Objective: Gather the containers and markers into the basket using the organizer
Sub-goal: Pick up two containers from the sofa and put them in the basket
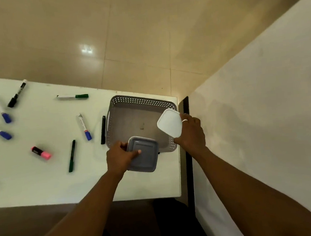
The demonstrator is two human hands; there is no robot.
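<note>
Left hand (119, 157) grips grey container (143, 154) at basket (141, 100) 6 o'clock rim. Right hand (190, 131) holds white container (169, 123) over 3 o'clock rim. Markers (73, 96) lie loose toward 9 o'clock. Recommend lowering both flat, side by side.

Dim, warm indoor light gives the white worktop (34, 186) a greenish cast. A bright square of glare sits on the glossy floor (86, 49) (a light overhead, mirrored). Shadows are soft and faint. The blue-capped markers (3, 115) at the left edge are smeared by blur, while the centre is sharper. Wide-angle distortion bends the wall (263, 107) and the worktop edges. The bottom of the view falls dark.
</note>
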